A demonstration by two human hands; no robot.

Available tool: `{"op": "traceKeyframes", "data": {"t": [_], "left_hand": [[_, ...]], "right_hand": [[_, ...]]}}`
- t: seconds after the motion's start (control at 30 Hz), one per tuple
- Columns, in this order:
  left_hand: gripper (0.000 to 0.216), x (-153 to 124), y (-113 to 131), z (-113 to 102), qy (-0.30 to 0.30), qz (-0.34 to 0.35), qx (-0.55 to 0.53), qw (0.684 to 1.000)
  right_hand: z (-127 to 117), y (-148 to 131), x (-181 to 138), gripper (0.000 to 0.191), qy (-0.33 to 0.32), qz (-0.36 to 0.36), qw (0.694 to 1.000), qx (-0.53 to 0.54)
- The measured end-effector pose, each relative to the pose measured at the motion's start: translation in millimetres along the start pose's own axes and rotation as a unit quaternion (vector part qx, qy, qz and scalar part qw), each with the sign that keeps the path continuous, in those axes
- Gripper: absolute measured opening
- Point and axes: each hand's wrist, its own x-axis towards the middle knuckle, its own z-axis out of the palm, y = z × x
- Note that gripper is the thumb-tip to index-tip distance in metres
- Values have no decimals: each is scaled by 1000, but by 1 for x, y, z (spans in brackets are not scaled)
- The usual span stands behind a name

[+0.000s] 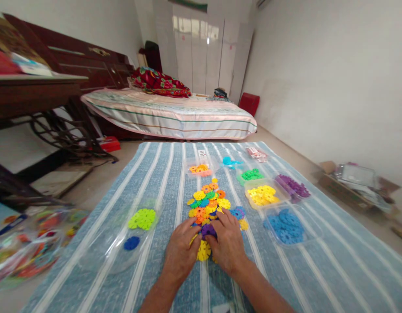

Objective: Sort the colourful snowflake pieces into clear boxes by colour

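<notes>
**Both hands meet at the near edge of the mixed pile**

A mixed pile of flat plastic discs (209,202) in yellow, orange, green and blue lies on a blue striped cloth (286,278). Every place below is told from that pile.

At the pile's near edge the left hand (179,252) and the right hand (227,243) lie palm down, side by side. The fingers of both are partly curled. Their tips come together on a purple disc (208,229), which sits between the two hands at the pile's near rim. Both hands touch it, but whether either one grips it cannot be told. A yellow disc (203,251) lies just nearer than the purple one, half covered by the hands.

Left of the pile, a clear tray (103,256) holds a cluster of lime green discs (142,218) and a single dark blue disc (131,243).

Right of the pile stand clear tubs:
- one of yellow discs (262,195), just beside it
- one of blue discs (287,225), nearer the person
- one of purple discs (294,186), farther right

Beyond the pile sits a small tub of orange and yellow discs (199,169). Beyond and to the right are green discs (251,175) and turquoise discs (232,163).

Far beyond the pile stands a bed (168,115).
</notes>
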Motion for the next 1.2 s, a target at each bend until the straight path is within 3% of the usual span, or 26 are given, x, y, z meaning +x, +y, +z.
{"op": "traceKeyframes", "data": {"t": [0.13,0.23,0.37,0.47,0.53,0.6,0.7,0.77,0.83,0.9,1.03,1.2], "left_hand": [[22,0,-8,4,14,17,-5,1000],[21,-1,-10,5,18,14,-10,1000],[21,-1,-8,4,16,-8,-23,1000],[21,-1,-3,2,10,-23,-36,999],[22,0,0,1,8,-37,-49,998],[23,0,2,0,9,-61,-69,996],[25,0,5,-2,15,-105,-115,988],[26,1,7,-4,22,-141,-157,977],[27,3,9,-7,35,-186,-204,961],[28,4,12,-11,48,-236,-253,937],[34,7,17,-16,59,-306,-334,890],[36,8,20,-15,73,-326,-372,866]], "right_hand": [[-11,11,4,9,28,42,994,101],[-43,34,16,9,76,61,987,130],[-112,97,45,22,191,105,976,24],[-162,151,69,28,225,212,944,-117],[-183,177,80,30,227,255,927,-154],[-189,185,84,31,221,278,914,-194],[-163,157,71,32,216,225,934,-173],[-129,116,50,29,185,100,974,-82],[-91,69,26,23,111,-12,994,6],[-56,26,4,16,33,-65,996,52],[-15,-19,-22,26,-74,-59,995,26],[1,-20,-29,28,-83,-39,996,-2]]}}
